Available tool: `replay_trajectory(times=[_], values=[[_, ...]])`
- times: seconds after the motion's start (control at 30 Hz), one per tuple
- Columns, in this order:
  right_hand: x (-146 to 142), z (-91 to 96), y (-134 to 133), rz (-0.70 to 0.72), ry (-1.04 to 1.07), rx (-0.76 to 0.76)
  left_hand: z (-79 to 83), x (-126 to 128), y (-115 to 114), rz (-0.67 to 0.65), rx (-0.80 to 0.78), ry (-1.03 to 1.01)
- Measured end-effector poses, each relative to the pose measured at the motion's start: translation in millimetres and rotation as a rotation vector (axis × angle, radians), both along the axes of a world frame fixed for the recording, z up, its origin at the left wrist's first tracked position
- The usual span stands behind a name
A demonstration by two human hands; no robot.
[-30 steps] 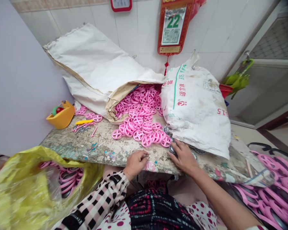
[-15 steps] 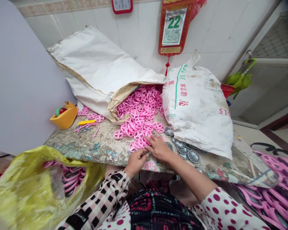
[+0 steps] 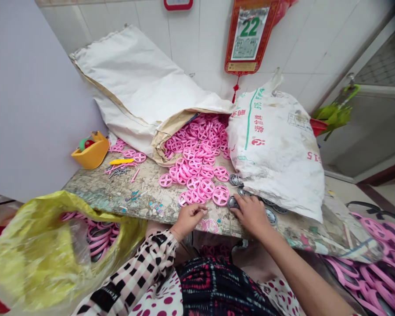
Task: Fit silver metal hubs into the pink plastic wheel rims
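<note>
My left hand [image 3: 188, 220] is at the front edge of the worktop, thumb and forefinger pinched together. Whatever lies between those fingertips, if anything, is too small to make out. Just beyond it lies a loose heap of pink spoked toy wheels [image 3: 194, 183]. To the right, my right hand [image 3: 251, 214] reaches down over grey round discs [image 3: 271, 216], its thumb and forefinger on a grey disc [image 3: 232, 202] at the left of the group. Its palm hides several other discs. One pink wheel [image 3: 220, 195] lies between the two hands.
An open white sack [image 3: 145, 83] spills pink wheels; a second white sack [image 3: 279, 153] stands right. A yellow tape dispenser [image 3: 91, 151], a yellow knife [image 3: 121, 161] and small pins lie left. A yellow bag [image 3: 29, 250] with pink-rimmed pieces hangs below; more pink pieces [image 3: 375, 281] lie lower right.
My right hand has left the pink wheels beside my left hand and moved right onto the grey discs. My left hand stays nearly in place, still pinched. The view has shifted slightly.
</note>
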State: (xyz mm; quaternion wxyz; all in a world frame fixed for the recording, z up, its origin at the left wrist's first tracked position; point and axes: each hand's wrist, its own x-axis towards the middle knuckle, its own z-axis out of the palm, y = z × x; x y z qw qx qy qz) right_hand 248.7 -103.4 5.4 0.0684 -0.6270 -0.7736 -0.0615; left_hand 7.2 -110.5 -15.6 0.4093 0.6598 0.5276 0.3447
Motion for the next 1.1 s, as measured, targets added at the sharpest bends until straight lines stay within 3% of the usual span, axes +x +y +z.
replay_trajectory(times=[0.1, 0.27, 0.47, 0.67, 0.83, 0.93, 1.1], values=[[-1, 1.9, -1, 0.012, 0.114, -0.001, -2.1, 1, -4, -0.011, 0.076, 0.124], [3, -10.5, -12, -0.068, 0.638, -0.074, 7.4, 19, 0, -0.133, 0.233, 0.319], [0, -44.4, -31, -0.195, 1.139, -0.219, 31.3, 56, 33, -0.144, 0.311, 0.615], [-2, -43.8, -29, -0.204, 1.341, -0.245, 43.8, 69, 64, -0.187, 0.354, 0.749], [-2, -29.9, -29, -0.224, 1.473, -0.282, 42.7, 67, 57, -0.22, 0.301, 0.643], [1, -22.8, -30, -0.246, 1.538, -0.297, 36.7, 65, 45, -0.145, 0.191, 0.411], [-10, -15.9, -34, -0.262, 1.584, -0.196, 28.5, 59, 17, -0.109, -0.415, -0.292]])
